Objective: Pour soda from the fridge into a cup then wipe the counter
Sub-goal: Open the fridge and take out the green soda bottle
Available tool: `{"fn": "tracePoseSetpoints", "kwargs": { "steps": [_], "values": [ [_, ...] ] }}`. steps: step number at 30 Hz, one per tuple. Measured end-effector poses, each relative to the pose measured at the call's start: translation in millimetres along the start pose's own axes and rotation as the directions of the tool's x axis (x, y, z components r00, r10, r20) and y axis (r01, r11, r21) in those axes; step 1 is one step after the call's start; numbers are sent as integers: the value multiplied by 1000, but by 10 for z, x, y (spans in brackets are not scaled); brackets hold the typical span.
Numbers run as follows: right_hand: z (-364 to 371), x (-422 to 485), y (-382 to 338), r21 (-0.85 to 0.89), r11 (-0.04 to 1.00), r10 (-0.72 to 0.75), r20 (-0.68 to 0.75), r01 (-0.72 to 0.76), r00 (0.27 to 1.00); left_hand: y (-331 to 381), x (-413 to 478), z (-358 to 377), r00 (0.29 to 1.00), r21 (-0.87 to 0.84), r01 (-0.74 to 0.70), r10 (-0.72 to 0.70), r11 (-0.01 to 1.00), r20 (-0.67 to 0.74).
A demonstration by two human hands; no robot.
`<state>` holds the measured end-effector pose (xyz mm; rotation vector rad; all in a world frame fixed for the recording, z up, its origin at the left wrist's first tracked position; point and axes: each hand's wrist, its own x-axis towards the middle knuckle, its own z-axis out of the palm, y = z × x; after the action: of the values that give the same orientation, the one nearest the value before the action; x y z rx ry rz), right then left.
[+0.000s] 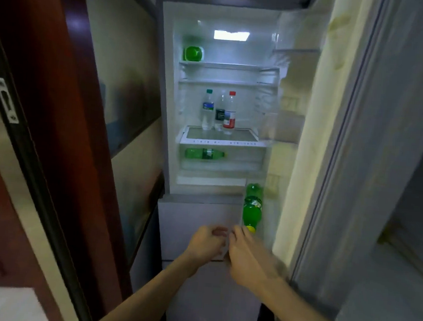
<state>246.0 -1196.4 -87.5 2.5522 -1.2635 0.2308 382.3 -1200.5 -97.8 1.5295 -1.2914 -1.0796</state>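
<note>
The fridge [163, 100] stands open, its door [308, 132] swung out to the right. A green soda bottle [252, 210] with a yellow cap stands in the door's lowest rack. A second green bottle [204, 154] lies on its side in the clear drawer. My right hand [247, 255] is just below the door bottle, fingertips close to its cap but apart from it. My left hand [205, 244] is beside it with fingers curled, in front of the lower drawer front [196, 215]. Motion blur hides whether the left hand holds anything. No cup is in view.
Three upright bottles [219, 111] with green, clear and red caps stand on the middle shelf. A green container [193, 53] sits on the top shelf. A dark red door frame [63, 128] rises close on the left. A pale counter corner [1, 303] shows at bottom left.
</note>
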Motion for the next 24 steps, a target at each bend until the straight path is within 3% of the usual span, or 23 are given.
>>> {"fn": "tracePoseSetpoints", "kwargs": {
  "steps": [5, 7, 10, 13, 15, 17, 20, 24],
  "values": [
    [176, 16, 188, 99, 990, 108, -80, -100, 991, 206, 452, 50, 971, -19, -53, 56, 998, 231],
    [178, -45, 233, 114, 984, 145, -75, -136, 987, 316, 633, 116, 962, 51, -151, 135, 987, 237],
    [71, -136, 234, 101, 983, 164, -76, -156, 984, 485, 895, 197, 898, 300, -437, 395, 848, 192],
    [-1, -183, 258, 170, 966, 212, -77, -196, 974, 657, 1123, 305, 765, 441, -644, 542, 625, 348],
    [-6, -192, 292, 207, 948, 256, -39, -243, 966, 775, 1235, 413, 686, 499, -727, 476, 471, 551],
    [9, -210, 330, 198, 941, 284, -26, -274, 958, 841, 1341, 539, 648, 552, -756, 286, 353, 706],
    [2, -264, 402, 204, 929, 323, -44, -308, 945, 874, 1443, 776, 607, 593, -782, 18, 193, 794],
    [21, -348, 501, 198, 925, 344, -75, -325, 936, 998, 1406, 1074, 549, 550, -834, -141, -36, 824]
  ]
}}
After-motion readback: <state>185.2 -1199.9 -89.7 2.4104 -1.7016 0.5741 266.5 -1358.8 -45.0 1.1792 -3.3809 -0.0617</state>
